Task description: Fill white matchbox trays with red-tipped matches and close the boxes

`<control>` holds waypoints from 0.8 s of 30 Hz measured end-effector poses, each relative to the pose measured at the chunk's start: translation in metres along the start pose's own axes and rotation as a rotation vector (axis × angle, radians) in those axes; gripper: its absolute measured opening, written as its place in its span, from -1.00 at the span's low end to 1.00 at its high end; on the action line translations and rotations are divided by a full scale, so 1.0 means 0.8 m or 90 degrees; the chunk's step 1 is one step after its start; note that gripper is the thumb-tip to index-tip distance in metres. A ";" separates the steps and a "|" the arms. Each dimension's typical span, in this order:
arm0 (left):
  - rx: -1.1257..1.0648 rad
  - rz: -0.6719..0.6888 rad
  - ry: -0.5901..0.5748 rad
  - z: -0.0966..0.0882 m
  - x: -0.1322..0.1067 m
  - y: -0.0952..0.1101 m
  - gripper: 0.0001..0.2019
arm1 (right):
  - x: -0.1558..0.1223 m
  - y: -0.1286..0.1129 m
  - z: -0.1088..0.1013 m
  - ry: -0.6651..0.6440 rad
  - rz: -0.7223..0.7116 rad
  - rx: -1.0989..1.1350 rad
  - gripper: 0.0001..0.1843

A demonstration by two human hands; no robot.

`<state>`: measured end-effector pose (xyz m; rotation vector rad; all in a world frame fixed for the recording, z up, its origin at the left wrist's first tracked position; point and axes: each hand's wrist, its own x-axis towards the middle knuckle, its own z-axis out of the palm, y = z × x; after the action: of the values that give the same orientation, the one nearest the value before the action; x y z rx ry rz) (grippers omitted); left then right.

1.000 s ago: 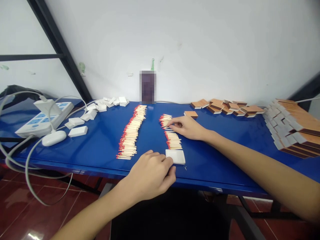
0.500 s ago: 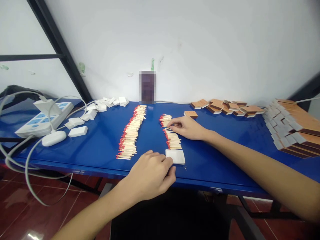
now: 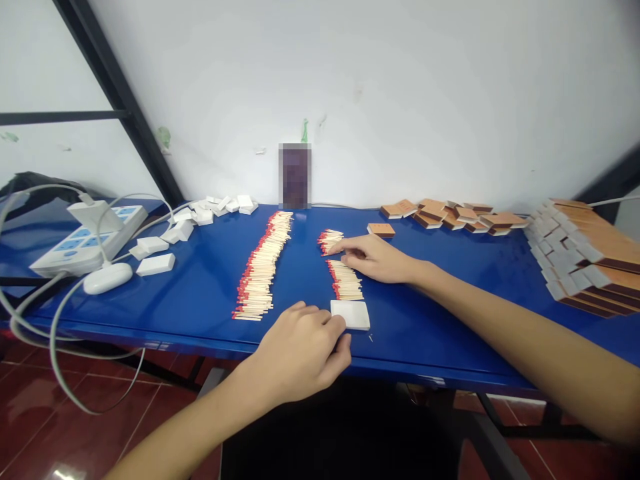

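My left hand rests at the front edge of the blue table, its curled fingers gripping the left side of a small white matchbox tray. My right hand lies farther back on the short row of red-tipped matches, fingers bent and fingertips pinching at matches near the row's far end. A longer row of matches runs to the left of it. One brown matchbox sleeve sits just behind my right hand.
White inner trays are scattered at the back left, near a power strip with white cables. Brown sleeves lie along the back right, and stacked matchboxes fill the right end. A wall stands behind.
The fingers of my right hand have shifted slightly on the far end of the short match row. My left hand stays on the white tray.
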<state>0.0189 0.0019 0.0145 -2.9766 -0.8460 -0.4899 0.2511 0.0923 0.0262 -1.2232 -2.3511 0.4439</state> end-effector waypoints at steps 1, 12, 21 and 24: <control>-0.001 -0.002 0.000 0.000 0.000 0.000 -0.77 | 0.000 0.000 -0.001 -0.012 -0.023 -0.015 -0.58; -0.010 -0.004 0.000 -0.001 0.000 0.000 -0.76 | -0.001 0.007 0.000 -0.043 -0.101 -0.053 -0.57; -0.015 -0.006 0.004 0.001 -0.001 0.000 -0.75 | -0.001 -0.007 -0.008 -0.059 -0.012 -0.012 -0.64; -0.047 -0.003 0.023 0.002 -0.002 -0.002 -0.75 | -0.002 -0.014 -0.019 -0.102 0.034 -0.003 -0.59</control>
<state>0.0174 0.0026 0.0126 -3.0221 -0.8504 -0.5870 0.2522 0.0854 0.0438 -1.2998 -2.4575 0.5728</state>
